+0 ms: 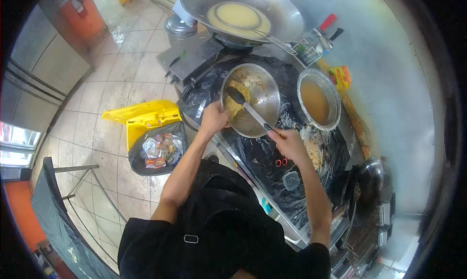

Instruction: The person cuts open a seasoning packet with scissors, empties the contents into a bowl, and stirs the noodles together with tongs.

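My left hand (214,116) grips the near-left rim of a stainless steel mixing bowl (268,96), with the thumb at the edge. Inside the bowl, a yellowish batter-like food (240,85) is heaped on the left side, and brown smears mark the far wall. My right hand (290,144) holds the handle of metal tongs (257,115). Their dark tips press into the food, so I cannot tell how far apart they are. Beneath the bowl, black plastic sheeting (255,169) covers the worktop and is dusted with flour-like powder (312,147).
A large wok (284,16) holds yellowish liquid and a wire strainer (275,42). A pot of brown liquid (315,102) stands right of the bowl. Red-ringed scissors (281,162) and a clear plastic container (291,180) lie nearer. A yellow lidded bin (135,133) stands open at left.
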